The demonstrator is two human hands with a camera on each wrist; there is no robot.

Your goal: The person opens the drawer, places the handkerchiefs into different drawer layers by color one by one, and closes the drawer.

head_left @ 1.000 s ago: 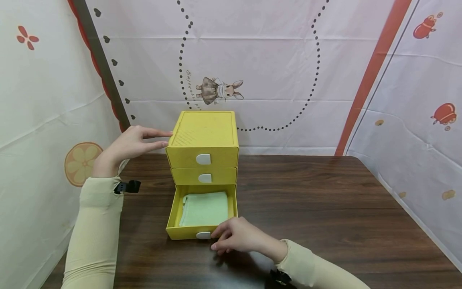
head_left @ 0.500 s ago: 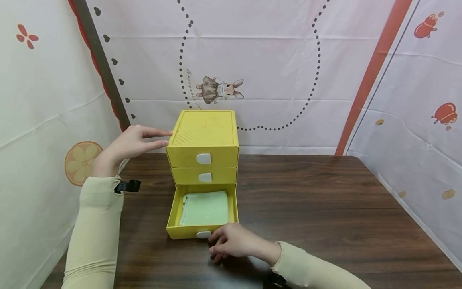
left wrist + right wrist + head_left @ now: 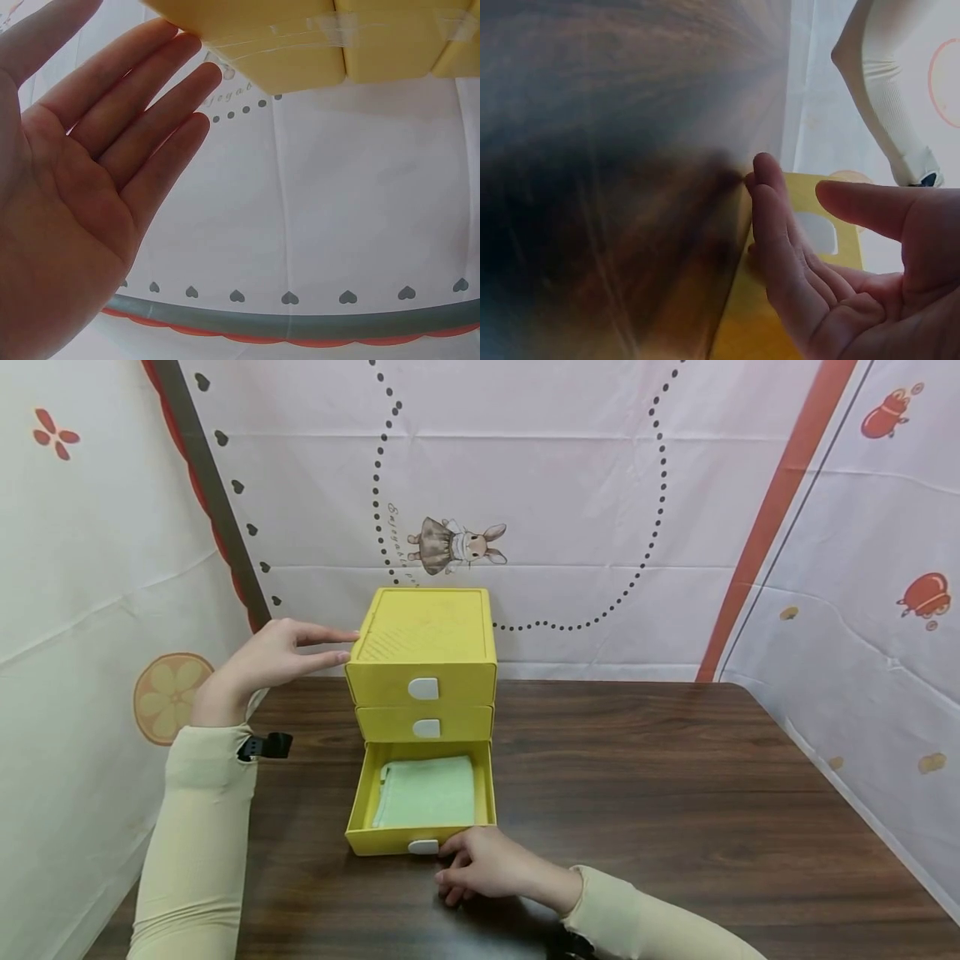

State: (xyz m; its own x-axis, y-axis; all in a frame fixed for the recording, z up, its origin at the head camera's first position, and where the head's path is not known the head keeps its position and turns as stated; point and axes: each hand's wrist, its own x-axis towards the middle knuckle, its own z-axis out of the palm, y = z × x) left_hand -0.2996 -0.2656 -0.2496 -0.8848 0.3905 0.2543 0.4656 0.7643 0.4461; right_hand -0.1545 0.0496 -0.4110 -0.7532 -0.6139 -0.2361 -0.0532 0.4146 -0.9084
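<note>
A yellow three-drawer cabinet (image 3: 427,627) stands on the table, its bottom drawer (image 3: 375,842) pulled out. Inside that drawer lies a folded pale green cloth (image 3: 425,793). My left hand (image 3: 273,656) touches the cabinet's upper left edge with straight fingertips. In the left wrist view the same hand (image 3: 97,157) shows an extended palm against the yellow side. At the drawer's front right corner is my right hand (image 3: 498,864), fingers loosely bent, the index fingertip beside the white handle tab (image 3: 423,847). In the right wrist view this hand (image 3: 832,285) has its thumb apart from the fingers, holding nothing.
The dark wood table (image 3: 645,793) extends to the right of the cabinet. A printed white cloth (image 3: 570,510) hangs behind and along both sides. The upper two drawers, with white tabs (image 3: 423,688), are closed.
My right hand has shifted slightly left and down along the drawer front. The left hand, cabinet and drawer have stayed in place.
</note>
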